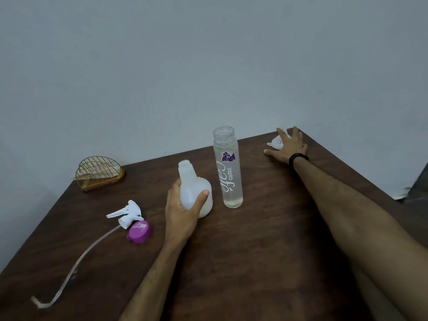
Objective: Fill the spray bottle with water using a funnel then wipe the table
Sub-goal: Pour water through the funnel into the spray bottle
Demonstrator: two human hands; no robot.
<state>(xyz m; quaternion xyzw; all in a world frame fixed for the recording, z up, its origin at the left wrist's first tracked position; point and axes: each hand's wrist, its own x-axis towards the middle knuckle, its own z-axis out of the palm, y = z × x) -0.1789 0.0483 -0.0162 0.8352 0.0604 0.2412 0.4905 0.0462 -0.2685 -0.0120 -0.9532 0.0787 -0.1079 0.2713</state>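
Both arms extended: left hand (183,209) grips spray bottle (195,193) (uncapped), right hand (288,144) spread over funnel (276,142).

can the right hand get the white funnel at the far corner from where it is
Probably yes: the right hand already lies spread over the small white plastic funnel at the far corner of the dark wooden table. Nothing lies between them, though no grip has closed yet.

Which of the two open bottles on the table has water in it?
The tall clear bottle with purple print, standing free. The squat white spray bottle, held by the left hand, looks opaque.
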